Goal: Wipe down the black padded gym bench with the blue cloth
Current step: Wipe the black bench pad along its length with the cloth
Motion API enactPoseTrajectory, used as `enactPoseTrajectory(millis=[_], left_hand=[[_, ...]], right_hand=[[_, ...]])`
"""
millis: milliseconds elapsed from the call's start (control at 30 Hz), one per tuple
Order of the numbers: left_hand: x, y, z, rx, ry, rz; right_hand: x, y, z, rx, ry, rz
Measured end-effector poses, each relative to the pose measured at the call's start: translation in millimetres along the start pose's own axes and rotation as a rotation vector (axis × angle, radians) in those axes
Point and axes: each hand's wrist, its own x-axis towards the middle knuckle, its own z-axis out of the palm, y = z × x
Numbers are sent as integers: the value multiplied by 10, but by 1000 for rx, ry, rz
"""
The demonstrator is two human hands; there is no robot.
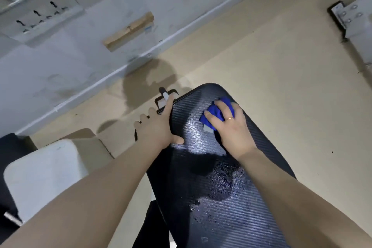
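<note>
Two bare hands, the left hand [157,127] and the right hand [231,127], one blue cloth [213,116], one black padded bench [221,197]. One ring [230,118] shows. One white chair [40,177], perhaps, stands beside.

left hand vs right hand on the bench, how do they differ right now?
The right hand presses the blue cloth flat on the top of the bench; the left hand holds no cloth. The left hand grips the bench's left edge, thumb on the pad and fingers over the side; the right hand lies palm down near the far end. The right hand wears a ring; none shows on the left. Both touch the bench.
</note>
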Motion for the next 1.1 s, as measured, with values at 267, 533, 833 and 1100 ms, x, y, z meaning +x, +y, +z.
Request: enactPoseTrajectory(millis=[267,533,833,1100], left_hand=[[-13,28,39,15,73,-11],[-111,230,122,9,210,-11],[-137,166,185,-65,222,28],[-154,97,247,1,272,77]], right_hand=[[170,101,66,-25,49,-31],[308,81,1,32,41,-29],[-250,375,-42,22,49,-53],[367,10,59,67,104,70]])
